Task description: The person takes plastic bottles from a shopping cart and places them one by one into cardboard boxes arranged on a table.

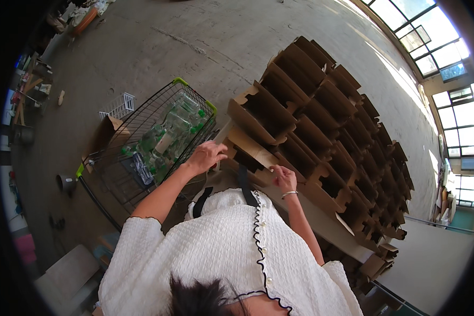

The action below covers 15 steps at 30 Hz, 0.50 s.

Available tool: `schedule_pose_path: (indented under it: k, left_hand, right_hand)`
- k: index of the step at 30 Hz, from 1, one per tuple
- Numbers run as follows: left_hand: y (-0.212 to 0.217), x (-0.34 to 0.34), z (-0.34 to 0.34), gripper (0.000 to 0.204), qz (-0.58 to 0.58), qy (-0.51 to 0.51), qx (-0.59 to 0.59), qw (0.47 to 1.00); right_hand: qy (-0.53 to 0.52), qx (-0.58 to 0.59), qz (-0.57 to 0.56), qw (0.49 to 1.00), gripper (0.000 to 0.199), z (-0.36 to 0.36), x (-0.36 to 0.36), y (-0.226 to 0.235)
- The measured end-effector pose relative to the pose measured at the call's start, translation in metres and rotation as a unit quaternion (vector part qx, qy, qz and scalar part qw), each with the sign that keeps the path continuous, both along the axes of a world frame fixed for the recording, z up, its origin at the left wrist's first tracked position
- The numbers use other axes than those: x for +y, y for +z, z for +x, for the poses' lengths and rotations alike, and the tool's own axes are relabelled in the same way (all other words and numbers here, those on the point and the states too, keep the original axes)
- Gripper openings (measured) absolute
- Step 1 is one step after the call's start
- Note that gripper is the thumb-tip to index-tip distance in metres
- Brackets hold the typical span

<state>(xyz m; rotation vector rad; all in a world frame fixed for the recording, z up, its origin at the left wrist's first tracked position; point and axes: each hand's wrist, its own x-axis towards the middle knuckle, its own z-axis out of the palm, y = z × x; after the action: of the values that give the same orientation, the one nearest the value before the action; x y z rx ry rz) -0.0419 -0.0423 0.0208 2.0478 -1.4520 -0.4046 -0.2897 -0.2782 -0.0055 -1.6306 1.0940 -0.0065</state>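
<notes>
A large array of brown cardboard dividers (321,121), slotted together into tall cells, stands in front of me and to the right. My right hand (284,179) pinches the edge of a lighter cardboard strip (250,149) at the near side of the array. Just left of that strip is my left hand (208,154), its fingers loosely bent and apart, with nothing visible in them. Beyond my left forearm a wire shopping cart (181,81) with green corners holds many clear bottles (176,121) with green caps.
A white wire basket (122,105) and an open cardboard box (116,129) are left of the cart. A dark bucket (66,183) stands on the concrete floor (205,31). A pale panel (432,263) is at the right, and tall windows line the far right wall.
</notes>
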Motion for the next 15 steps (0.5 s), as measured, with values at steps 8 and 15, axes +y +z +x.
schedule_pose_path:
  k: [8,15]
  left_hand:
    - [-0.066,-0.052,-0.016,0.079,-0.061,0.239,0.114,0.962]
    - [-0.117,-0.051,-0.016,0.055,-0.033,0.278,0.369,0.886]
  right_hand:
    - [-0.081,-0.139,0.027,0.987,0.030,-0.016,0.020,-0.048]
    - [-0.188,-0.130,0.123,0.966,0.045,-0.044,0.025,-0.078]
